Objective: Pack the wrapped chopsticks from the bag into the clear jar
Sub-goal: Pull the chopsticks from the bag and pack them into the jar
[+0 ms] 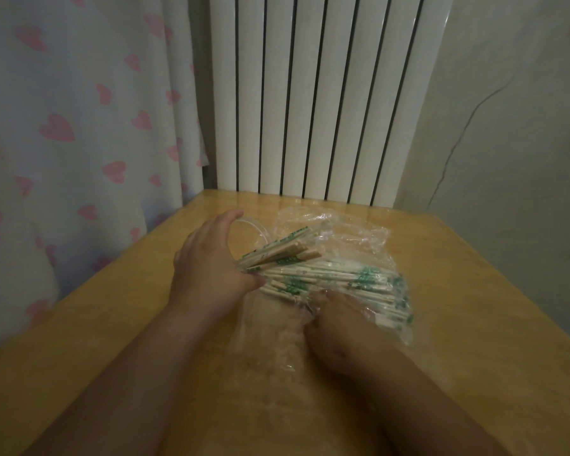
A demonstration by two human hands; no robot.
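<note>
A white radiator and a curtain with pink hearts stand behind the wooden table. On the table lies a crumpled clear bag. Its film drapes over the right hand, which reaches in to the chopsticks piled inside; how its fingers lie I cannot tell. The left hand grips a bundle of them against its thumb, just beside the jar, whose rim shows past the fingers.
</note>
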